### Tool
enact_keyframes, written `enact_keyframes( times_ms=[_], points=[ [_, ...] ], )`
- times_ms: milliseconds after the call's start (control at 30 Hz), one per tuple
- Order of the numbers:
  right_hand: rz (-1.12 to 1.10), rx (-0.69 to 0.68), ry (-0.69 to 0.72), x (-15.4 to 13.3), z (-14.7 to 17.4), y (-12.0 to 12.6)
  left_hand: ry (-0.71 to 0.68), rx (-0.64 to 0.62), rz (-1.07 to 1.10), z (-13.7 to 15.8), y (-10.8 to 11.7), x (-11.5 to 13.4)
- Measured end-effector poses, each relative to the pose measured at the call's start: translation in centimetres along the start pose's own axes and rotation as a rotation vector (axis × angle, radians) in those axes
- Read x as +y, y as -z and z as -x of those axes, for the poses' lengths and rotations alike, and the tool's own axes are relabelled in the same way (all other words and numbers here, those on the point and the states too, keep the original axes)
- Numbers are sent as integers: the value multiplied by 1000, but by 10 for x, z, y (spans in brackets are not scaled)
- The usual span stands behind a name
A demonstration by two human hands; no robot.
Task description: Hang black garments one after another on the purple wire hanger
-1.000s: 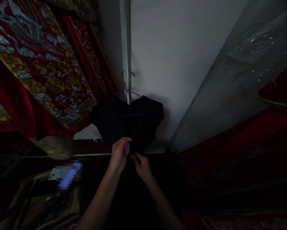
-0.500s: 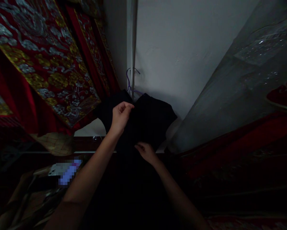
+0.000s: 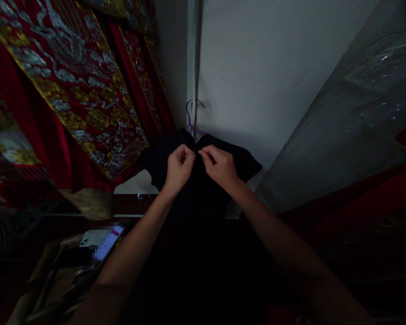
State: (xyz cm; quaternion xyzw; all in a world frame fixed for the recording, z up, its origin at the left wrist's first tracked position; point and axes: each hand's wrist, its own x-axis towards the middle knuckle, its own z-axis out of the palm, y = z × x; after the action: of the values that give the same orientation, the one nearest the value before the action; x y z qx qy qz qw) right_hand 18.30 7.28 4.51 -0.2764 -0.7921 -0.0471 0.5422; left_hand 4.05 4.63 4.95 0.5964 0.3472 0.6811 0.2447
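Note:
A black short-sleeved garment (image 3: 236, 155) hangs against the wall on a purple hanger (image 3: 189, 118). Just under its neckline, my left hand (image 3: 180, 166) pinches the front of the garment with thumb and forefinger. Close on the right, my right hand (image 3: 219, 164) pinches at the same spot, the fingertips of both hands nearly meeting. Whatever small part lies between the fingertips is too dark to make out. The garment's lower part merges into the shadow below my forearms.
Red cloth embroidered in gold and silver (image 3: 97, 95) hangs at the left. A lit phone (image 3: 109, 243) lies on a wooden-framed chair or stand (image 3: 36, 280) at the lower left. Translucent plastic sheeting (image 3: 324, 135) covers something at the right. A narrow pipe (image 3: 194, 54) runs up the wall.
My right hand has risen from the middle of the garment to the neckline beside my left hand. The left hand keeps its pinch there. The view has shifted slightly.

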Motion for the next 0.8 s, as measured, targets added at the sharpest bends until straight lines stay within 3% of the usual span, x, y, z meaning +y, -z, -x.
enact_keyframes(
  times_ms=[133,333,600,800],
  points=[
    [-5,81,-19,-3,1,-11,78,70,114,9,-7,-15],
    [-39,89,-59,-1,2,-25,162,182,244,18,-19,-32],
    [-131,76,-112,17,-7,-21,319,66,297,-6,-24,-30],
    [-186,-14,-52,24,-10,-17,250,63,229,-5,-15,-18]
  ],
)
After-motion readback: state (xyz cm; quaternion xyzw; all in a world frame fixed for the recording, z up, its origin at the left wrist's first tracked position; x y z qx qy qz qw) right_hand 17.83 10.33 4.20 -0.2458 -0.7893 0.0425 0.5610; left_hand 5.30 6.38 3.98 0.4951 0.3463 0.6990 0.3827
